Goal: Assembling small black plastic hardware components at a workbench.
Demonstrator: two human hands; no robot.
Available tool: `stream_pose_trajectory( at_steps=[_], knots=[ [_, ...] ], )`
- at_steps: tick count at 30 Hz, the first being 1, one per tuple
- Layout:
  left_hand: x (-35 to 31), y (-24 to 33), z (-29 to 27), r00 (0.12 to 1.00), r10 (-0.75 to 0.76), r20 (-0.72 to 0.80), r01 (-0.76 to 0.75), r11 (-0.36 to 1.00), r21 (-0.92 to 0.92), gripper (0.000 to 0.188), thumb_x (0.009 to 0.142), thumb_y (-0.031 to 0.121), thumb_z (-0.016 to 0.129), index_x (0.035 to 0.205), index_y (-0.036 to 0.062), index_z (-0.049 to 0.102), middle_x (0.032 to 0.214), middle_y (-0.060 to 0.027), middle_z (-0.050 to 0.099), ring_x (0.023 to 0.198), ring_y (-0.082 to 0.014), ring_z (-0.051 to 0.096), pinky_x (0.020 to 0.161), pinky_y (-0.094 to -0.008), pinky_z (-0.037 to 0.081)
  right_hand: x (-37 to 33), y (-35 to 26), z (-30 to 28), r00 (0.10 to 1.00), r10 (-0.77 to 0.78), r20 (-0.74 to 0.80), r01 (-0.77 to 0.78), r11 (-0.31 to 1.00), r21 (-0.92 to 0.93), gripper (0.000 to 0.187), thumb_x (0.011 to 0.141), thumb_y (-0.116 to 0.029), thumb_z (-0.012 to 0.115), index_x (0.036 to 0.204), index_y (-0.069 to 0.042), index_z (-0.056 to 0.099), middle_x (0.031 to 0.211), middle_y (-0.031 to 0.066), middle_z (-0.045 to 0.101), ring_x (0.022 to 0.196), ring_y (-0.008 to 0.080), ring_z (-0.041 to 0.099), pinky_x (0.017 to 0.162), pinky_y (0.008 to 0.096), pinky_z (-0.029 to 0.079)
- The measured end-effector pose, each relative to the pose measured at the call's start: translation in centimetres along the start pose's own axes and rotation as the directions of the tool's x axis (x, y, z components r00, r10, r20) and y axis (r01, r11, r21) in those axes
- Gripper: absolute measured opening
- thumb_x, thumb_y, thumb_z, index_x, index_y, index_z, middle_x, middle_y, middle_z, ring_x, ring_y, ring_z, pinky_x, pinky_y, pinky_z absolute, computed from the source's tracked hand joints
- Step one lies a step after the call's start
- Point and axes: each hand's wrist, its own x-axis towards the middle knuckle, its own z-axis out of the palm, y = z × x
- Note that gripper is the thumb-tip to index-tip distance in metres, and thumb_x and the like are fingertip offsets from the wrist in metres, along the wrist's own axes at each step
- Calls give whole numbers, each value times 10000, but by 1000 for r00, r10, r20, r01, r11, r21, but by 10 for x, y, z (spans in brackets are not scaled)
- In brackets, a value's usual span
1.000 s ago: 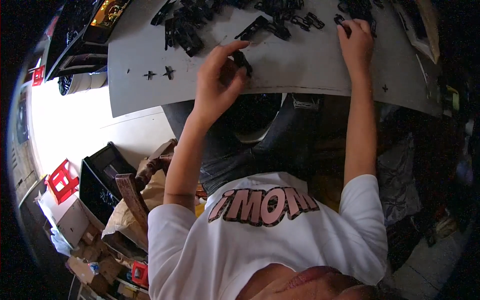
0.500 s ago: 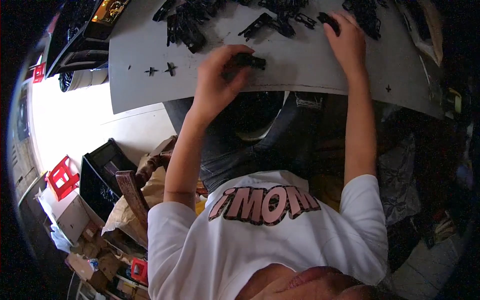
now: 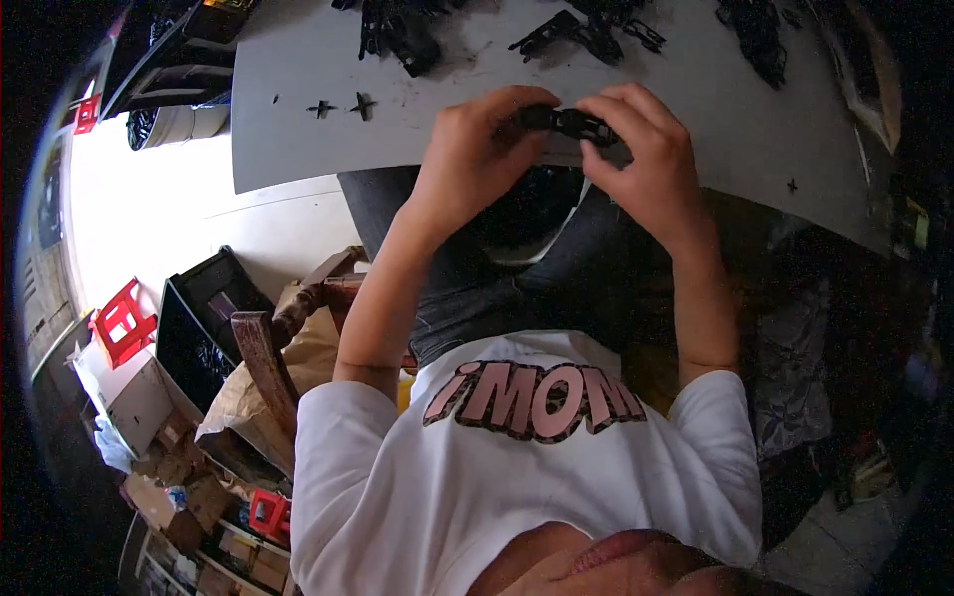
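Your left hand (image 3: 475, 149) and right hand (image 3: 641, 149) both pinched on small black plastic part (image 3: 566, 121), held together over grey table (image 3: 298, 129) edge

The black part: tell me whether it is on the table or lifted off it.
Lifted: the black part is pinched between the left hand and right hand at the grey table's near edge.

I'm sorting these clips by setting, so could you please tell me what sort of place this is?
Probably a small, cluttered workshop: a grey worktable strewn with small black plastic parts, and cardboard boxes piled on the floor.
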Motion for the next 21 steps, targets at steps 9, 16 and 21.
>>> stream_pose_trajectory(
  at_steps=[9,16,21],
  knots=[
    [-3,21,-1,995,-93,38,96,991,-98,307,804,75,639,1102,29,585,949,-95,654,825,-124,612,736,-270,497,-7,-17,1,975,212,-59,-194,955,225,267,735,-41,698,979,-1,598,974,67,549,819,171,574,683,279,487],
    [-11,18,2,998,-63,17,63,855,-514,157,867,74,568,1004,-2,566,802,-17,580,645,-70,536,599,-208,444,-17,0,0,963,159,219,-248,842,479,157,786,-105,680,886,-13,600,990,37,565,772,118,548,623,245,471],
    [3,5,-10,989,-50,-142,6,956,-295,83,879,72,535,931,8,547,754,-19,535,642,-64,477,578,-206,394,27,57,-6,953,79,-293,-109,990,-88,153,804,-143,665,927,-67,614,1025,47,572,863,162,579,690,276,487]
  ],
)
